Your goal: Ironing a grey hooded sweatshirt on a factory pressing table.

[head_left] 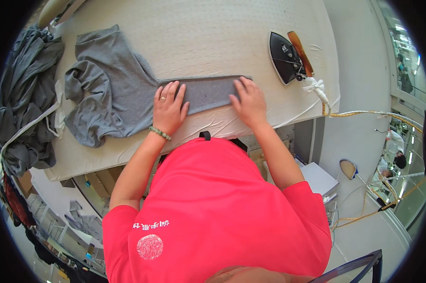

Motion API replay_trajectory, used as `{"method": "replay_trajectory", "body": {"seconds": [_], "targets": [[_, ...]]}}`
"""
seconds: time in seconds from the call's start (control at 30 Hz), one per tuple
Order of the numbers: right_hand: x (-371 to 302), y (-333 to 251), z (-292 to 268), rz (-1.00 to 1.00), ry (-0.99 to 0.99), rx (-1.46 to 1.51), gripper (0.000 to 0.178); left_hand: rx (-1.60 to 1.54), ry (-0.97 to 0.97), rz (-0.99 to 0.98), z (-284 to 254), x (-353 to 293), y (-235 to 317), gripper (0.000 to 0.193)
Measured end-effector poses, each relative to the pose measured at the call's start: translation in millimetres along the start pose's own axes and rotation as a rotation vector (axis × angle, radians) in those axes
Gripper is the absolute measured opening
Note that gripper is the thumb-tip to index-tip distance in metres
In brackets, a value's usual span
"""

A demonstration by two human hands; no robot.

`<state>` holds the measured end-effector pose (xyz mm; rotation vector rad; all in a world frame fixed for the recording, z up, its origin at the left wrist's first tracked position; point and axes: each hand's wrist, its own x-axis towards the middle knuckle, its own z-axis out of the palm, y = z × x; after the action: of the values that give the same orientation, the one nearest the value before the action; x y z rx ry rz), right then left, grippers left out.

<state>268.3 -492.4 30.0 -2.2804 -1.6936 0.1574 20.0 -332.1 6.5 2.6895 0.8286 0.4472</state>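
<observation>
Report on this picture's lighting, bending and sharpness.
Head view: bright, fairly even light on the pale table; head view: a black round rim swallows the corners, and the table's right side bows; head view: the fingers, grey garment and iron look reasonably crisp; head view: distant people near the right rim are too small for fine detail.

Looks like a garment workshop. Shows cream cloth-covered pressing table (198,42), black pointed iron (281,57) with brown handle (301,54), spread grey knit garment (125,78), crumpled heap of dark-grey fabric (28,89); includes white-clad co-worker (395,141) at far right.
</observation>
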Motion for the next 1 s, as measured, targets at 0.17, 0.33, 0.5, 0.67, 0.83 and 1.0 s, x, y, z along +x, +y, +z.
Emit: {"method": "replay_trajectory", "body": {"seconds": [0.17,0.33,0.5,0.67,0.83,1.0], "targets": [[-2.9,31.0,-24.6,0.353,0.087,0.289,0.036,-0.126,-0.045,0.141,19.4,31.4,36.9,0.053],[9.6,54.2,-11.7,0.582,-0.052,0.603,0.032,-0.238,-0.024,0.191,34.6,40.4,59.6,0.045],[7.1,75.6,-4.8,0.432,-0.155,0.662,0.029,-0.184,0.114,0.029,39.2,30.8,56.3,0.036],[16.1,96.8,-8.4,0.33,-0.434,0.92,0.04,-0.095,0.127,-0.016,46.7,36.4,79.1,0.038],[23.3,110.7,-12.2,0.31,-0.516,1.033,0.051,-0.117,0.057,0.065,60.6,63.7,131.0,0.044],[23.1,120.4,1.5,0.252,-0.486,0.984,0.056,-0.121,-0.017,0.103,62.0,73.5,150.0,0.049]]}}
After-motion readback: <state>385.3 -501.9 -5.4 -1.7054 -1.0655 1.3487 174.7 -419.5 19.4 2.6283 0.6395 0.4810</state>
